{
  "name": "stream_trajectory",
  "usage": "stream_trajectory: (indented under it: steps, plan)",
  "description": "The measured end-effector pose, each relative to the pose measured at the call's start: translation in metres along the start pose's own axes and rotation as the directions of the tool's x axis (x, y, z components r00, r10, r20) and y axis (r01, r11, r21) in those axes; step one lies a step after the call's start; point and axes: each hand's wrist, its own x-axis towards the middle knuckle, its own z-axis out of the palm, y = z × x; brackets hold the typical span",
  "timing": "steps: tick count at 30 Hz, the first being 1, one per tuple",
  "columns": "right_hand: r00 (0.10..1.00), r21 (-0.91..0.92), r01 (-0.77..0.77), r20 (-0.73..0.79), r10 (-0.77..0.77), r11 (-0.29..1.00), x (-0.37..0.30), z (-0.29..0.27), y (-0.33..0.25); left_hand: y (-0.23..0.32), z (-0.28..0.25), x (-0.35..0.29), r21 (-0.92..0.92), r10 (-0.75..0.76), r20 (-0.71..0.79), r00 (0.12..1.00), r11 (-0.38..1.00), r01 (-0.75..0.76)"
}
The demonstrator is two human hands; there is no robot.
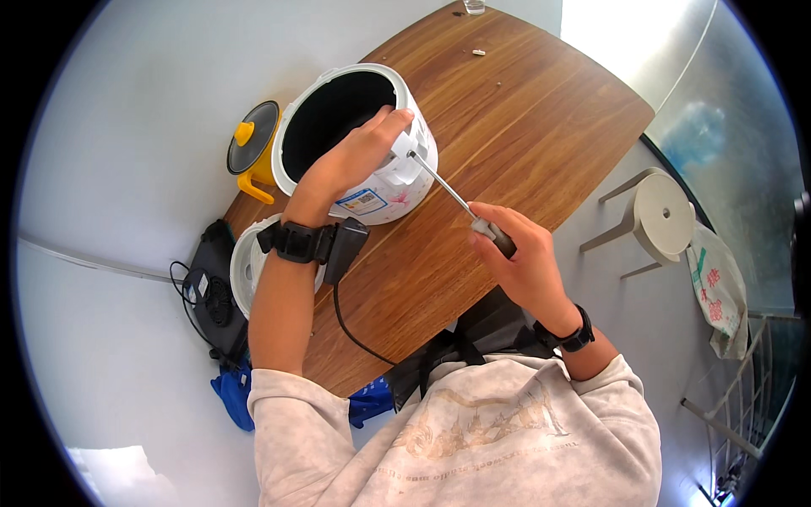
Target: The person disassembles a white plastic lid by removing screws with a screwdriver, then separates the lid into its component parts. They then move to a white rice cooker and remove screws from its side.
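Observation:
A white rice cooker body [410, 193] stands at the wall side of the wooden table, its dark round opening turned partly toward me. My left hand [359, 154] lies across the near side of its rim, fingertips at the edge, holding the cooker. In my right hand [524, 262] is a screwdriver [446, 188], its grey-and-dark handle wrapped by the fingers. The metal shaft slants up and left, and the tip meets the white hinge-like part on the cooker's upper side. Whether a screw sits there is too small to tell.
Left of the cooker stands a yellow pot [261, 152] with a glass lid. A white round part [242, 272], partly behind my left forearm, lies beside a black device [211, 291] with a cable. A beige stool [663, 215] stands on the floor right of the table [524, 110].

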Motion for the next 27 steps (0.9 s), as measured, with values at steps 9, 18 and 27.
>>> stream_trajectory:
  steps: [9, 18, 27]
  plan:
    - [0.865, -0.778, 0.309, -0.008, -0.501, 0.546, 0.023, -0.018, 0.010, -0.008, -0.001, -0.002, 0.123, 0.151, 0.008, 0.989, 0.981, -0.150]
    - [0.925, -0.527, 0.218, -0.157, -0.346, 0.821, 0.020, -0.016, 0.019, -0.001, -0.005, -0.003, -0.012, 0.051, 0.058, 0.997, 0.999, -0.050]
    - [0.916, 0.647, -0.398, 0.323, 0.239, 0.651, -0.009, -0.010, 0.027, 0.000, -0.005, -0.005, 0.038, 0.020, 0.036, 0.999, 0.999, -0.022]
